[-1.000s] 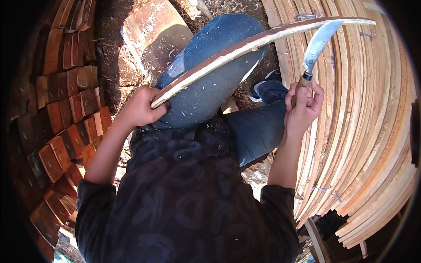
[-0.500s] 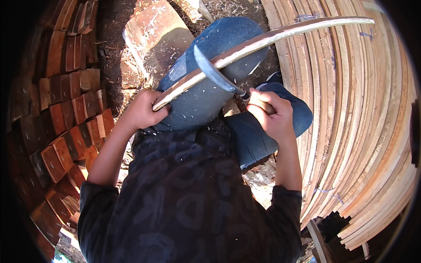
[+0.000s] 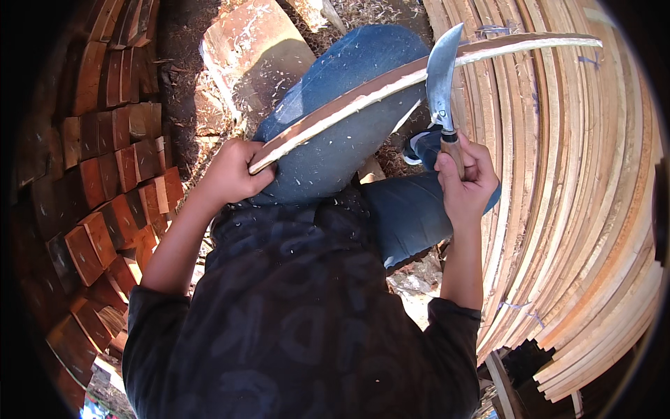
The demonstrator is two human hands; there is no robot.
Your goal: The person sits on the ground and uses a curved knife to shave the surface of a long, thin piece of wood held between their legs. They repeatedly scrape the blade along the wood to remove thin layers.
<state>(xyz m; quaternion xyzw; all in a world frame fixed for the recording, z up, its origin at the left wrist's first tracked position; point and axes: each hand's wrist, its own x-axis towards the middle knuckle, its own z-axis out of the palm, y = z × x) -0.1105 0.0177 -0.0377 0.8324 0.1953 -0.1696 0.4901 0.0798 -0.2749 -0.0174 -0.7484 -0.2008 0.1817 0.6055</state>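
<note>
My left hand is closed round the near end of a long thin wooden strip. The strip lies across my raised knee in blue jeans and reaches far to the right, with one brown face and a pale, rough edge. My right hand grips the wooden handle of a knife with a broad curved blade. Its blade points up and away from me, over the strip, and hides a short part of it. Whether blade and strip touch, I cannot tell.
Long pale wooden strips are stacked along the right, with bits of blue tie on them. Reddish-brown wood blocks are piled up on the left. Ahead lies a flat slab sprinkled with shavings, and more shavings cover the ground.
My right hand has moved right and turned the knife, so its blade swung from pointing left across the strip to pointing upward. The strip and my left hand have shifted only slightly.
</note>
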